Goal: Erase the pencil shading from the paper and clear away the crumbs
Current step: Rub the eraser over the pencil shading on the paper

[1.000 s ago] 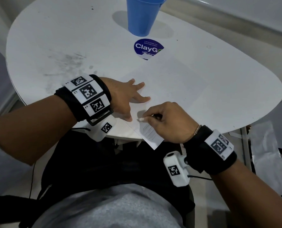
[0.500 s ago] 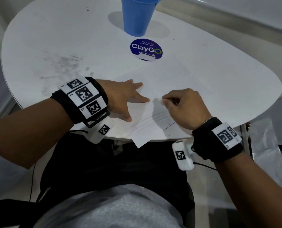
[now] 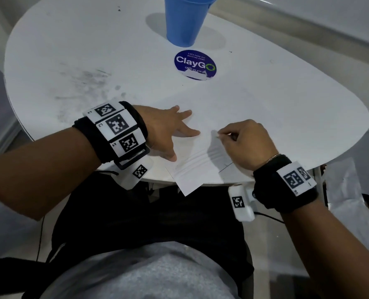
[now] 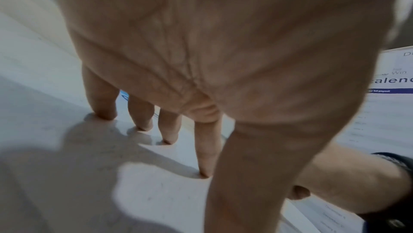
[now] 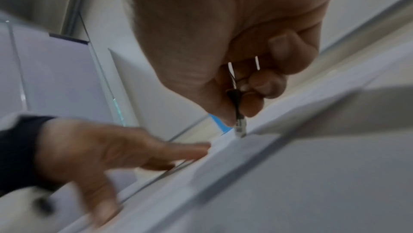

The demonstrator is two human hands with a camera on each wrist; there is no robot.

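At lower centre of the head view, the white sheet of paper overhangs the near edge of the white oval table. The left hand lies flat on the sheet with fingers spread. The right hand pinches a thin pencil-like eraser tool, tip on the paper. Farther up are a round blue sticker and a blue plastic cup.

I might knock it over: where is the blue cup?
In the head view the blue cup stands at the table's far edge, just behind the ClayGo sticker, beyond both hands.
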